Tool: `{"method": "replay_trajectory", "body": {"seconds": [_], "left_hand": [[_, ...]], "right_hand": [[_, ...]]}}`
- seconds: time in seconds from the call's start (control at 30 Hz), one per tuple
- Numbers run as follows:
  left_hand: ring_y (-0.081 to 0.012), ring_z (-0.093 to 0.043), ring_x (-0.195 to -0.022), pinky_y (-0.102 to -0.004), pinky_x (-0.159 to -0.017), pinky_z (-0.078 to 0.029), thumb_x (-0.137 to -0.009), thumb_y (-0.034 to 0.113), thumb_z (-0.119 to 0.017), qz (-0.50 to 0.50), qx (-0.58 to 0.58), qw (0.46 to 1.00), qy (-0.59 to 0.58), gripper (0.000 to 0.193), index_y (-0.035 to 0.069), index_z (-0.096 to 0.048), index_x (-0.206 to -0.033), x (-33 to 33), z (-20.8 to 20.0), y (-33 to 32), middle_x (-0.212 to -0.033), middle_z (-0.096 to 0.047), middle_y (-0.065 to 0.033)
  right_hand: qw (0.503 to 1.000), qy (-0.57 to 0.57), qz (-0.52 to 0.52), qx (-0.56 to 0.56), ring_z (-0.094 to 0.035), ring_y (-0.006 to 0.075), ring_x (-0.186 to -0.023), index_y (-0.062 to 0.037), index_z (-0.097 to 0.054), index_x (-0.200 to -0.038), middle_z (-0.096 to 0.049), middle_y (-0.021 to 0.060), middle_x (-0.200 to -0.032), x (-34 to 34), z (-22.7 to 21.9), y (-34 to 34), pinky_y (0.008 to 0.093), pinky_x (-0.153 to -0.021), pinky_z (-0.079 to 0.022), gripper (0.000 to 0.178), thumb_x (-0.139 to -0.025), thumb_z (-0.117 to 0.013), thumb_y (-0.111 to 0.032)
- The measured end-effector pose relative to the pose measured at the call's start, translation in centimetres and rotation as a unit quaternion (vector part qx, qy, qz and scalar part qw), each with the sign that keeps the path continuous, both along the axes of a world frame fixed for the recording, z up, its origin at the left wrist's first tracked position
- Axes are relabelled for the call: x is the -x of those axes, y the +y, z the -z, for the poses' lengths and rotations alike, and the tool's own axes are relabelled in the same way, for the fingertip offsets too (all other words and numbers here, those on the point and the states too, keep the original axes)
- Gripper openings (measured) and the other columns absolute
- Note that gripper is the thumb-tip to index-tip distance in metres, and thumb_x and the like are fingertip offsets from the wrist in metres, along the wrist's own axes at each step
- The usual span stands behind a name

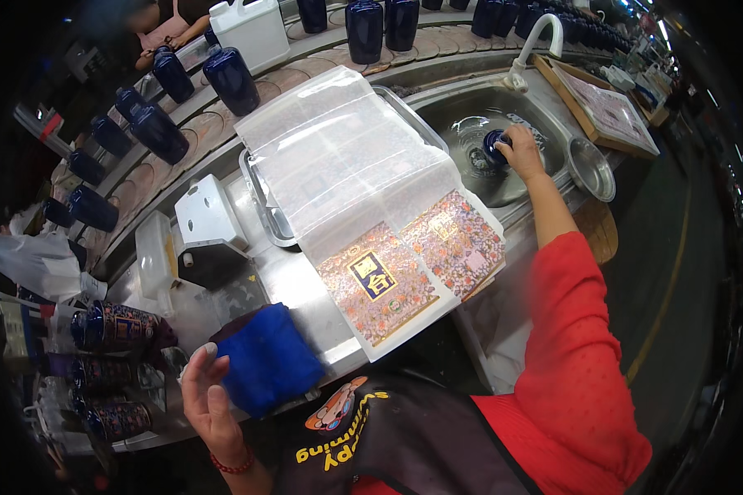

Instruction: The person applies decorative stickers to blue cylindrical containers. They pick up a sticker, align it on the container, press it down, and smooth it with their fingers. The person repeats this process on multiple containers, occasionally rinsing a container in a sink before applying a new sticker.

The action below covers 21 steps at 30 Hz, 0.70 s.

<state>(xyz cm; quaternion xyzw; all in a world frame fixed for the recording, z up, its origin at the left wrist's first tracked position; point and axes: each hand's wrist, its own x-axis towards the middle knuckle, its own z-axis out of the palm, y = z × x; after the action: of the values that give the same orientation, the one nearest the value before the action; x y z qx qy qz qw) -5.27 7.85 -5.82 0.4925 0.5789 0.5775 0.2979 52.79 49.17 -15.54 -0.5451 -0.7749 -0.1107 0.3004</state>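
Observation:
In the sink (553, 136) at the right, my right hand (522, 152) is closed around a dark blue glazed bottle (495, 142), held down at the rippling water. My left hand (208, 398) hovers at the lower left with its fingers apart and nothing in it, just beside a folded blue cloth (272, 359) on the counter's near edge. Between the hands lies a stack of floral printed sheets (388, 289) with gold and dark blue label panels. Thin translucent paper (338, 148) covers their far part, and a metal tray (279, 227) shows underneath.
Plain dark blue bottles (231, 80) stand along a curved conveyor (293, 85) at the back. Several flower-patterned bottles (122, 326) lie at the left. A white faucet (516, 78), a metal bowl (590, 169) and a wooden frame (598, 107) surround the sink. A person (173, 29) works beyond.

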Motion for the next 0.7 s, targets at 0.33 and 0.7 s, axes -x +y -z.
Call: {"method": "replay_trajectory", "body": {"seconds": [0.33, 0.7], "left_hand": [[-0.0239, -0.062, -0.119, -0.0392, -0.105, -0.047, -0.104, 0.026, -0.058, -0.003, 0.021, 0.998, 0.065, 0.052, -0.006, -0.049, -0.144, 0.5, 0.6, -0.6, -0.142, -0.057, -0.0166], [-0.0254, -0.062, -0.119, -0.0384, -0.106, -0.047, -0.103, 0.021, -0.059, -0.018, 0.030, 0.998, 0.060, 0.049, -0.007, -0.052, -0.142, 1.1, 1.2, -1.8, -0.141, -0.056, -0.0183]], "right_hand": [[0.998, -0.053, 0.026, 0.037, -0.058, 0.0386, -0.107, -0.0030, -0.063, -0.095, -0.063, 0.0156, -0.106, 0.3, 0.8, 0.4, 0.0461, -0.093, -0.049, 0.032, -0.074, -0.083, -0.014], [0.842, 0.359, 0.391, 0.097, -0.070, 0.0306, -0.083, 0.0046, -0.068, -0.101, -0.071, 0.0212, -0.101, -7.8, 5.5, 4.4, 0.0437, -0.075, -0.056, 0.040, -0.087, -0.079, -0.032]]}}
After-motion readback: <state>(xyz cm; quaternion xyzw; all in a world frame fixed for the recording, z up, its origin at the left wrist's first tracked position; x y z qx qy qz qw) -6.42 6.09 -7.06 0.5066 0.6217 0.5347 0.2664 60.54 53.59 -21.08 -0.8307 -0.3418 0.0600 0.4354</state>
